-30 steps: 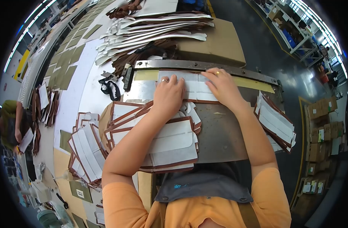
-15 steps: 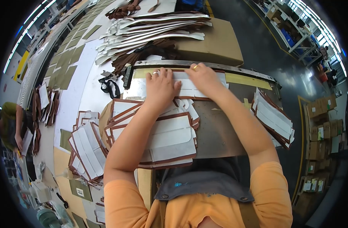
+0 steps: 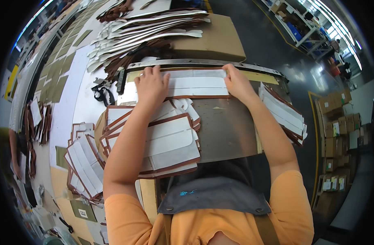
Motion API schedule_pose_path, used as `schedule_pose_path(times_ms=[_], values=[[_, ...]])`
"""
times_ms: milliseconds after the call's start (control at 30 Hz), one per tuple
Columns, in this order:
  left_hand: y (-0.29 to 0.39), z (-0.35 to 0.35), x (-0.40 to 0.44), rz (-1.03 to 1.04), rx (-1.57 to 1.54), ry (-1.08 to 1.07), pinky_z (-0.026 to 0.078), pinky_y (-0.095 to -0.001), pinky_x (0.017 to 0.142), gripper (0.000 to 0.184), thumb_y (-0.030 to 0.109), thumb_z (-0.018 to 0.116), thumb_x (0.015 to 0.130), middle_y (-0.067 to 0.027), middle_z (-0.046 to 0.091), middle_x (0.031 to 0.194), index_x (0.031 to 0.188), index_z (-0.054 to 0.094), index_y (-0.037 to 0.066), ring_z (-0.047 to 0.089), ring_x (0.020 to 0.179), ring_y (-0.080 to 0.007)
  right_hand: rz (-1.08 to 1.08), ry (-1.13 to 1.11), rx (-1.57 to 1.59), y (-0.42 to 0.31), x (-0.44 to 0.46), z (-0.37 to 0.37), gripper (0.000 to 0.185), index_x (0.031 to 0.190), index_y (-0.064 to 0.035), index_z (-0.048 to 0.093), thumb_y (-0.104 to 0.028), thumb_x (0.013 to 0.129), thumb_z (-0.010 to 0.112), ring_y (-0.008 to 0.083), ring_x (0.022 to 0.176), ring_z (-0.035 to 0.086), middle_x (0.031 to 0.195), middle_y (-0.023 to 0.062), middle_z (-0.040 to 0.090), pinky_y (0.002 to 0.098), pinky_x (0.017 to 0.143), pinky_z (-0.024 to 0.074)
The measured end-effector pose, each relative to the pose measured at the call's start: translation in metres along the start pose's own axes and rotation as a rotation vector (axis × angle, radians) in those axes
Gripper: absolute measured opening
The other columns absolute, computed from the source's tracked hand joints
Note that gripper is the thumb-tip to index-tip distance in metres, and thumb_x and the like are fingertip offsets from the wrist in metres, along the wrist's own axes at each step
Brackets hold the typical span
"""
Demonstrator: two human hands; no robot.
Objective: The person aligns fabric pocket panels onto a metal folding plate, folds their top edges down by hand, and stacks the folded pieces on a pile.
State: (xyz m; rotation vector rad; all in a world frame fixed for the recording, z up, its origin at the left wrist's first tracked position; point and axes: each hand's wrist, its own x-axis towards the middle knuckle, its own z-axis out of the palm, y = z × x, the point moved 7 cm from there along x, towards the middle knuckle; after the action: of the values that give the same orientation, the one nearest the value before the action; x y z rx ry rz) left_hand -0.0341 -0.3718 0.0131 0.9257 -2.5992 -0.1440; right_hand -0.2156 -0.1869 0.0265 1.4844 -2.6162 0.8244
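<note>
A long white panel with brown edging (image 3: 198, 83) lies against the metal bar (image 3: 195, 62) at the back of the metal work plate (image 3: 223, 134). My left hand (image 3: 151, 86) rests over the panel's left end, fingers spread and thumb apart. At the opposite end, my right hand (image 3: 238, 84) is closed around the panel's edge, with a fingertip near the bar. Below my left forearm sits a stack of similar brown-edged white panels (image 3: 172, 139), partly hidden by the arm.
More edged panels lie at the left (image 3: 87, 159) and beside my right forearm (image 3: 282, 114). Long brown and white strips (image 3: 154, 28) are piled beyond the bar, next to a cardboard box (image 3: 219, 38). Black scraps (image 3: 103, 93) lie left of the bar. Another person's arm (image 3: 14, 151) shows far left.
My hands have moved apart along the panel, the right one to its right end. More of the panel's white middle shows between them. The whole view has shifted slightly.
</note>
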Motion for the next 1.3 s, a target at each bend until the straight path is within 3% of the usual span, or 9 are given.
schedule_pose_path(times_ms=[200, 300, 433, 533, 700, 867, 1033, 1100, 1300], values=[[-0.011, -0.022, 0.01, 0.018, -0.153, 0.007, 0.04, -0.0502, 0.083, 0.038, 0.04, 0.044, 0.092, -0.0164, 0.058, 0.106, 0.107, 0.059, 0.008, 0.056, 0.098, -0.0356, 0.167, 0.303, 0.472, 0.015, -0.067, -0.148, 0.023, 0.11, -0.0084, 0.052, -0.002, 0.088, 0.051, 0.0069, 0.053, 0.046, 0.079, -0.002, 0.047, 0.0225, 0.043, 0.0369], [-0.002, -0.036, 0.005, 0.049, -0.234, -0.1, 0.044, -0.0401, 0.083, 0.035, 0.036, 0.049, 0.092, -0.017, 0.058, 0.102, 0.1, 0.061, 0.005, 0.058, 0.093, -0.0339, 0.208, 0.41, 0.35, 0.092, -0.129, -0.227, 0.032, 0.117, -0.0067, 0.051, -0.003, 0.086, 0.056, 0.0055, 0.078, 0.048, 0.091, -0.0015, 0.046, 0.0169, 0.07, 0.0403], [-0.003, -0.032, 0.005, 0.062, -0.263, -0.125, 0.046, -0.0379, 0.08, 0.031, 0.033, 0.049, 0.092, -0.0163, 0.058, 0.102, 0.101, 0.061, 0.005, 0.059, 0.087, -0.0312, 0.433, 0.318, 0.26, 0.18, -0.191, -0.25, 0.028, 0.114, -0.0063, 0.056, -0.009, 0.087, 0.059, 0.0104, 0.092, 0.055, 0.1, 0.0027, 0.055, 0.0226, 0.079, 0.0432], [-0.005, -0.024, 0.004, 0.05, -0.297, -0.125, 0.045, -0.0398, 0.082, 0.031, 0.032, 0.049, 0.091, -0.0181, 0.059, 0.101, 0.101, 0.062, 0.005, 0.059, 0.09, -0.0333, 0.315, 0.47, -0.275, 0.133, -0.169, -0.228, 0.026, 0.11, -0.0064, 0.06, -0.018, 0.087, 0.06, 0.0173, 0.098, 0.057, 0.108, 0.0056, 0.059, 0.0314, 0.085, 0.0445], [-0.006, -0.023, 0.006, 0.058, -0.334, -0.098, 0.045, -0.0427, 0.081, 0.028, 0.029, 0.048, 0.09, -0.0199, 0.059, 0.098, 0.1, 0.061, 0.005, 0.058, 0.089, -0.0366, 0.141, 0.061, 0.411, -0.01, -0.082, -0.094, 0.018, 0.104, -0.0021, 0.063, -0.01, 0.09, 0.056, 0.0102, 0.086, 0.058, 0.097, 0.0047, 0.063, 0.0233, 0.076, 0.0463], [-0.006, -0.034, 0.004, 0.073, -0.451, 0.153, 0.047, -0.0428, 0.074, 0.021, 0.021, 0.047, 0.092, -0.0181, 0.059, 0.093, 0.097, 0.059, 0.005, 0.058, 0.081, -0.0374, -0.005, -0.286, 0.537, -0.084, -0.029, 0.034, 0.037, 0.113, -0.0018, 0.057, -0.021, 0.082, 0.065, 0.0133, 0.077, 0.061, 0.094, 0.0094, 0.064, 0.0269, 0.069, 0.0477], [-0.012, -0.037, 0.007, 0.13, -0.5, 0.261, 0.046, -0.0395, 0.068, 0.019, 0.017, 0.047, 0.093, -0.0173, 0.058, 0.092, 0.101, 0.058, 0.004, 0.058, 0.078, -0.0334, 0.066, -0.309, 0.561, -0.109, 0.001, 0.068, 0.037, 0.108, -0.0008, 0.057, -0.021, 0.078, 0.066, 0.0242, 0.081, 0.062, 0.093, 0.0142, 0.063, 0.0352, 0.072, 0.0487], [-0.015, -0.037, 0.01, 0.06, -0.594, 0.22, 0.046, -0.0373, 0.069, 0.02, 0.017, 0.045, 0.094, -0.0161, 0.058, 0.093, 0.103, 0.058, 0.005, 0.058, 0.079, -0.0315, -0.288, 0.197, 0.175, -0.132, -0.003, 0.049, 0.032, 0.103, -0.0004, 0.058, -0.019, 0.078, 0.065, 0.0303, 0.088, 0.06, 0.091, 0.0161, 0.062, 0.0396, 0.077, 0.0478], [-0.012, -0.045, 0.008, 0.05, -0.67, 0.218, 0.044, -0.0318, 0.071, 0.023, 0.019, 0.043, 0.096, -0.0115, 0.057, 0.092, 0.106, 0.059, 0.005, 0.056, 0.079, -0.0229, -0.106, -0.205, 0.33, -0.136, -0.005, 0.086, 0.024, 0.096, -0.001, 0.057, -0.014, 0.077, 0.062, 0.0346, 0.092, 0.058, 0.092, 0.0188, 0.061, 0.0422, 0.08, 0.046]])
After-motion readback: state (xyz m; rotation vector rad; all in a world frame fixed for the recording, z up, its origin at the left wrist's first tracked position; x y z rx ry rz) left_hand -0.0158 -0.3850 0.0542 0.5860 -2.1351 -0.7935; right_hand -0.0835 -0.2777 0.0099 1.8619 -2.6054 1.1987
